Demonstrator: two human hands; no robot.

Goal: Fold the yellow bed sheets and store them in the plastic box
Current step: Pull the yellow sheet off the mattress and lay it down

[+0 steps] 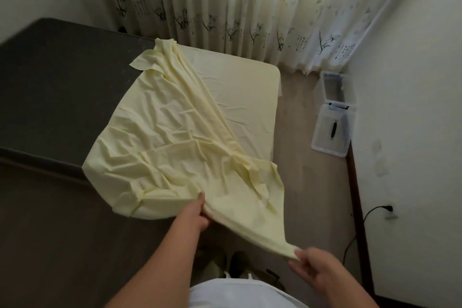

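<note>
A pale yellow bed sheet (170,132) lies rumpled across the right half of a dark bare mattress (55,87), part of it pulled back diagonally and its near corner lifted off the bed. My left hand (201,215) grips the sheet's near edge by the mattress corner. My right hand (315,267) pinches the pulled-out corner of the sheet lower right, above the floor. A clear plastic box (333,87) stands open on the floor by the right wall, with its lid (331,132) lying in front of it.
Patterned white curtains (237,7) hang behind the bed. A strip of carpet (307,195) runs between the bed and the right wall. A black cable (370,215) hangs from a wall socket at right. A dark wooden baseboard lines the wall.
</note>
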